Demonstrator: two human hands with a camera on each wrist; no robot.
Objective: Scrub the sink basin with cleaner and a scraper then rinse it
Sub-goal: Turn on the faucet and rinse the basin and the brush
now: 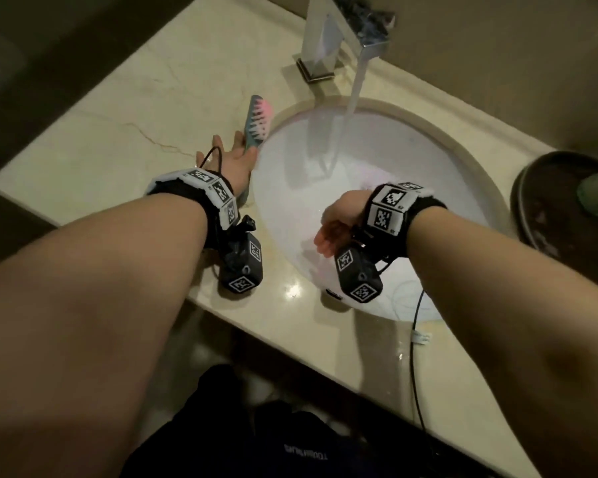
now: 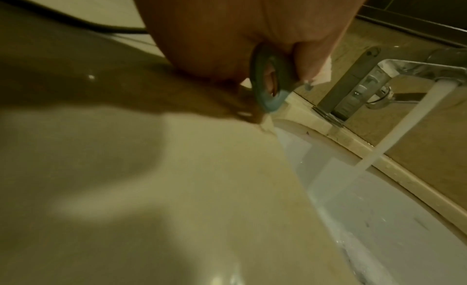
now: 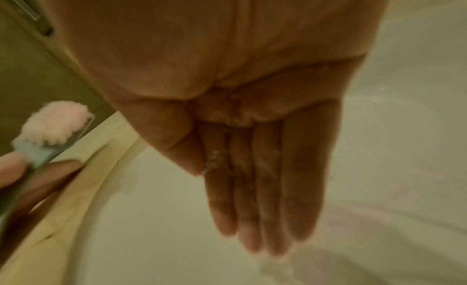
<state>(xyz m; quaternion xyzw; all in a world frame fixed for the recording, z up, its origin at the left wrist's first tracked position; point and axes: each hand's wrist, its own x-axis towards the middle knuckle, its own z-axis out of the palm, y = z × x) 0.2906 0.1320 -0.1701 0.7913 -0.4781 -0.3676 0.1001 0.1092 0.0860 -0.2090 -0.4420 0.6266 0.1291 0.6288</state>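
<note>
The left hand [image 1: 235, 160], at centre left of the head view, grips the teal scraper [image 1: 257, 124], fingers curled round its handle, above the table [image 1: 94, 146] beside the sink basin [image 1: 411, 160]. Pink foam clings to the scraper's head. The right hand [image 1: 337, 220] hovers over the basin, fingers [image 3: 267, 199] straight and together. Water [image 1: 354, 88] runs from the tap [image 1: 328, 39].

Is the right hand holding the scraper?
No, the right hand is open and empty over the sink basin, fingers straight, while the left hand has the scraper at the countertop edge.
</note>
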